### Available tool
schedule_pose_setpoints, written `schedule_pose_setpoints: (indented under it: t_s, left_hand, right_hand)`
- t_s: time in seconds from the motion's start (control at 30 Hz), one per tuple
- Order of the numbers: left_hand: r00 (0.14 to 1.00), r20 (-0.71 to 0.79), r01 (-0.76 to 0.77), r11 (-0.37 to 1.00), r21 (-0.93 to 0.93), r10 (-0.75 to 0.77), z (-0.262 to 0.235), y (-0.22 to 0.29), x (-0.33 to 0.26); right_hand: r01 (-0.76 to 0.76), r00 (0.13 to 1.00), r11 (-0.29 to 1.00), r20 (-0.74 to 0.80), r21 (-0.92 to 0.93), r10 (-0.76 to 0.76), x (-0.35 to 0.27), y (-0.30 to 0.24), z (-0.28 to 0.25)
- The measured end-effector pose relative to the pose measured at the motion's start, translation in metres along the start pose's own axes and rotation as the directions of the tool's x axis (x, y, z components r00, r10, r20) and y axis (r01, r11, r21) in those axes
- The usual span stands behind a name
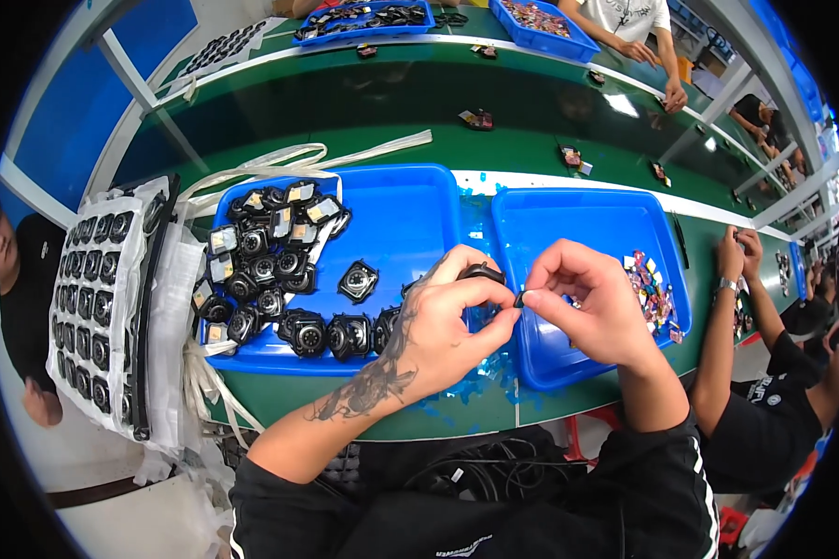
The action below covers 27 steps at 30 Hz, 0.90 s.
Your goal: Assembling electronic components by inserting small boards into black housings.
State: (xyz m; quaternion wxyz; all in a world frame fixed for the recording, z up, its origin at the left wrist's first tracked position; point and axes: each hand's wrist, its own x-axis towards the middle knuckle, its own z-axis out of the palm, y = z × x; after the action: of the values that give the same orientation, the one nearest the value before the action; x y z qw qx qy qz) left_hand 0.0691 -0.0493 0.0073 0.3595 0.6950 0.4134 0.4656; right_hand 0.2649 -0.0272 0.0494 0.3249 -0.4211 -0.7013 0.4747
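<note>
My left hand (443, 317), with a tattooed forearm, is closed on a black watch case (483, 272), mostly covered by the fingers. Close beside it, my right hand (595, 303) pinches a small dark piece (520, 298) between thumb and forefinger. The fingertips of both hands nearly meet there; whether the piece is joined to the case cannot be made out. Below and left of my hands is a blue tray (401, 200) with a pile of black watch cases (256, 265). Under my right hand a second blue tray (541, 359) holds small colourful parts (653, 293).
White strips (294, 158) trail over the left tray's edge. At far left stands a rack of watch parts (93, 307). Beyond the trays, a green conveyor (364, 112) carries scattered small parts. Co-workers' hands (741, 252) work at right and across the line. Blue scraps (475, 382) litter the table.
</note>
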Motion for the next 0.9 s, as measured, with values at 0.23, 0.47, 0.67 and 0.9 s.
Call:
schedule_pose_setpoints:
  t_s: [0.23, 0.47, 0.67, 0.9]
  left_hand:
    - [0.997, 0.028, 0.067, 0.997, -0.041, -0.065, 0.000, -0.001, 0.000]
    - [0.968, 0.005, 0.237, 0.913, -0.332, -0.250, -0.004, -0.008, 0.005]
    - [0.978, -0.022, 0.198, 0.953, -0.230, -0.208, -0.004, -0.003, 0.002]
    - [0.994, -0.065, 0.079, 0.987, -0.140, -0.088, 0.003, -0.003, 0.000]
  right_hand:
    - [0.330, 0.938, 0.812, 0.070, -0.481, -0.340, 0.002, -0.004, 0.006]
    - [0.363, 0.872, 0.776, -0.105, -0.516, -0.478, -0.006, 0.023, 0.024]
    - [0.338, 0.907, 0.878, -0.133, -0.339, -0.401, -0.006, 0.021, 0.025]
    - [0.063, 0.987, 0.966, -0.162, 0.250, -0.022, -0.005, 0.016, 0.019]
